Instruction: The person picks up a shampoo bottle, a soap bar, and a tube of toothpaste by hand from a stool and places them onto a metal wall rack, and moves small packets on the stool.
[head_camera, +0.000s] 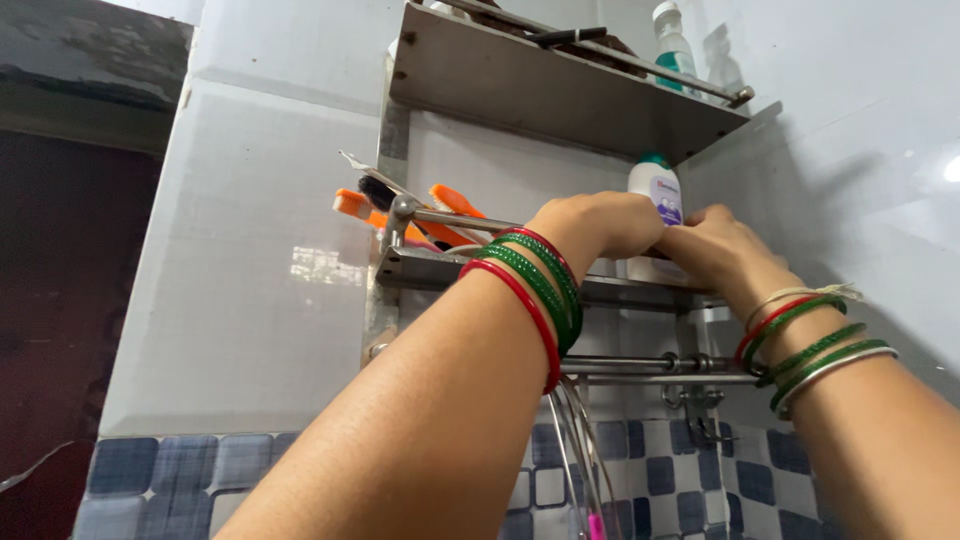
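Both hands reach up to the middle tier of a steel wall shelf (440, 268) fixed to white tiles. The left hand (600, 225), red and green bangles (530, 290) on its wrist, curls over the shelf's front rail, and the right hand (715, 248) sits just beside it to the right, the two touching. They close in around a white bottle (655, 190) with a teal cap standing at the far right of that tier; whether either hand actually grips it cannot be told, since the fingers are hidden. Orange toothbrushes (445, 205) lie at the left end of the same tier, and a clear bottle (672, 45) stands on the top tier.
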